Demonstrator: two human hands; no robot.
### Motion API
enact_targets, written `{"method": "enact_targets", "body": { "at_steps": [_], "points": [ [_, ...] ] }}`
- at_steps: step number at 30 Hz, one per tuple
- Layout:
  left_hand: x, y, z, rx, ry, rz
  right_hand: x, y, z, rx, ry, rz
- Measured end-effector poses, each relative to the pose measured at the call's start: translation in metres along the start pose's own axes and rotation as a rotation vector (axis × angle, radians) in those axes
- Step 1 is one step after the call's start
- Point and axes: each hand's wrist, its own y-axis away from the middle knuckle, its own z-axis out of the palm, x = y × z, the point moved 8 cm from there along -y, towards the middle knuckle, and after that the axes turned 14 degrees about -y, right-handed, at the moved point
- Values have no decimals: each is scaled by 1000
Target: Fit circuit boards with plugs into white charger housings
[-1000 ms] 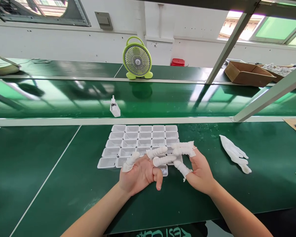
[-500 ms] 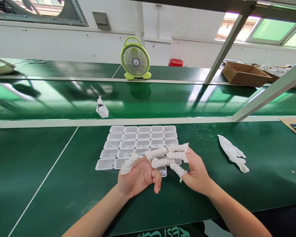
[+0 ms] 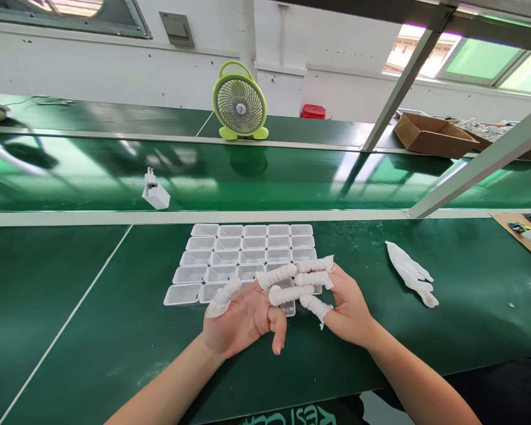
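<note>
My feed shows a factory workshop: green workbench (image 3: 469, 330) near, conveyor belt (image 3: 292, 183) spanning left to right beyond it, open cardboard box (image 3: 433, 144) far right.

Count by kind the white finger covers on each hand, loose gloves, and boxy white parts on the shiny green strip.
Finger covers on left hand: 3
Finger covers on right hand: 3
Loose glove: 1
Boxy white part: 1
Total: 8
</note>
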Motion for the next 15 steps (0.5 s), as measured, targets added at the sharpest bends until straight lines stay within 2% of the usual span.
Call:
{"method": "enact_targets", "body": {
  "at_steps": [9, 15],
  "points": [
    [-1, 1, -3, 28, -18, -20, 3, -1, -6, 75, -182, 55],
    [-6, 6, -3, 48, -52, -34, -4, -4, -3, 44, -106, 27]
  ]
}}
